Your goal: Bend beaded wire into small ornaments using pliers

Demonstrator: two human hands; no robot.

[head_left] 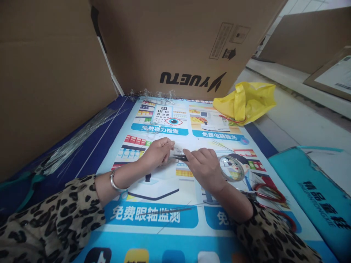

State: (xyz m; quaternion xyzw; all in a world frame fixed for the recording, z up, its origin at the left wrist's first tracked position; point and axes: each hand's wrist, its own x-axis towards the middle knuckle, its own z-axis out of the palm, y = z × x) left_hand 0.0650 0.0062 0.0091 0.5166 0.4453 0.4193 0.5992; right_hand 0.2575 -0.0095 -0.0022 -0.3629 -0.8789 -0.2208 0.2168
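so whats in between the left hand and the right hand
In the head view, the dark tips of a pointed tool, held in the right hand, point toward the left hand; any fine wire there is too faint to confirm.

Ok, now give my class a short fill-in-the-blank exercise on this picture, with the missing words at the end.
1. The fingers of the person's ____ hand hold a black pointed tool.
2. A silver bracelet circles the ____ wrist.
3. The crumpled bag is ____ in colour.
4. The upside-down brand name on the standing cardboard is ____.

Missing words: right; left; yellow; YUETU.
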